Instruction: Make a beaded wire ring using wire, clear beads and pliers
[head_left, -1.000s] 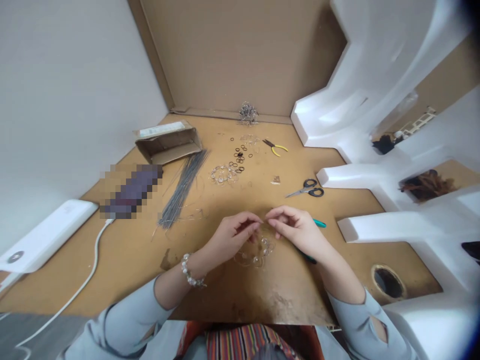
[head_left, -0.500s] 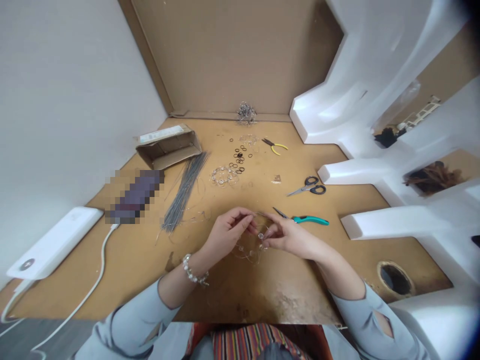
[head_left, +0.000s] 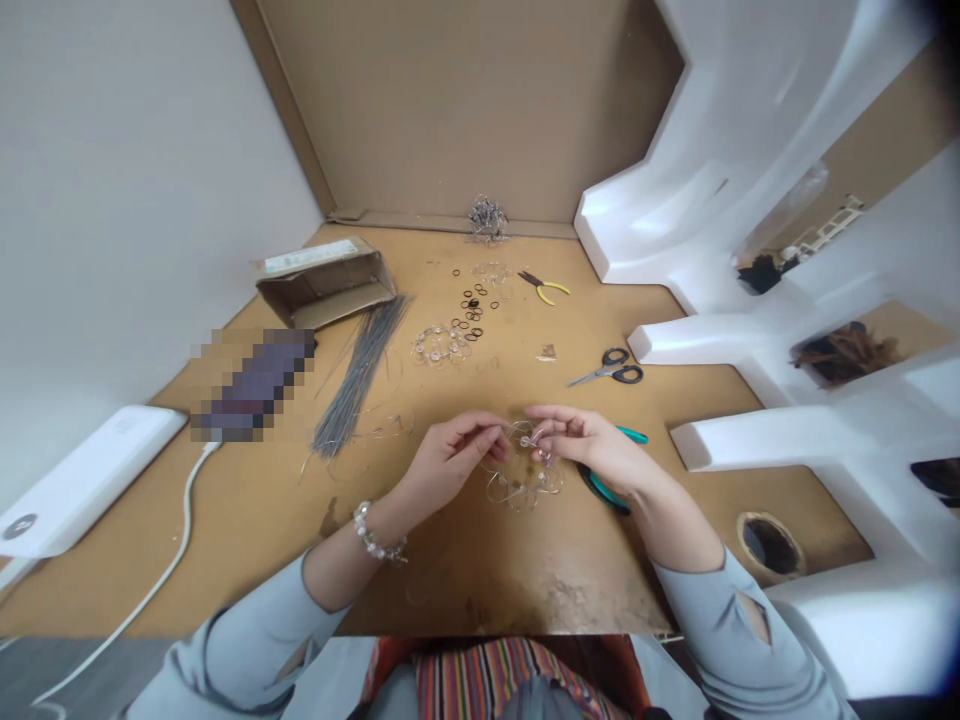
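Observation:
A small piece of looped thin wire with clear beads (head_left: 523,480) hangs between my two hands above the brown board (head_left: 465,560). My left hand (head_left: 450,462) pinches its left side with thumb and fingers curled. My right hand (head_left: 581,445) pinches the top of it from the right, fingers bent. Teal-handled pliers (head_left: 611,492) lie on the board under my right wrist, mostly hidden. A beaded bracelet (head_left: 373,535) circles my left wrist.
Farther back lie a bundle of grey wires (head_left: 360,372), a flat cardboard box (head_left: 322,283), black rings (head_left: 472,310), a beaded wire piece (head_left: 436,344), yellow pliers (head_left: 546,287) and scissors (head_left: 611,368). White foam blocks (head_left: 750,300) line the right. A white device (head_left: 82,480) with cable sits left.
My hands lifted the beaded wire piece slightly and brought it together at the top. My right hand shifted right, covering most of the teal pliers. The view tilted a little.

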